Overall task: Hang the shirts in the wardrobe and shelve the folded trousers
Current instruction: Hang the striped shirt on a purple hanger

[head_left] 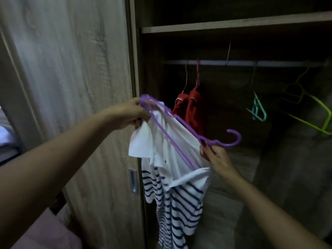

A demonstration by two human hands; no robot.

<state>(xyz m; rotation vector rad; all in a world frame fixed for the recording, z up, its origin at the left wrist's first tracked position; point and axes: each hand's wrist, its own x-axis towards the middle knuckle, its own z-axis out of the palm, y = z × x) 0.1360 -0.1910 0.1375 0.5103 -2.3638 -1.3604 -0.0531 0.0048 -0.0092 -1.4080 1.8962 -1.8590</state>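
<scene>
A white shirt with navy stripes (177,203) hangs from a purple plastic hanger (172,141) that is tilted, hook pointing right. My left hand (133,114) grips the hanger's upper left end together with the shirt's white shoulder. My right hand (215,157) pinches the hanger's neck just below the hook. Both are in front of the open wardrobe. Behind the shirt, a red garment (193,108) hangs on a hanger from the rail (242,63).
A teal hanger (258,110) and a lime green hanger (312,112) hang empty on the rail to the right. A wooden shelf (233,25) runs above the rail. The closed sliding door (80,87) with its recessed handle (133,181) stands left.
</scene>
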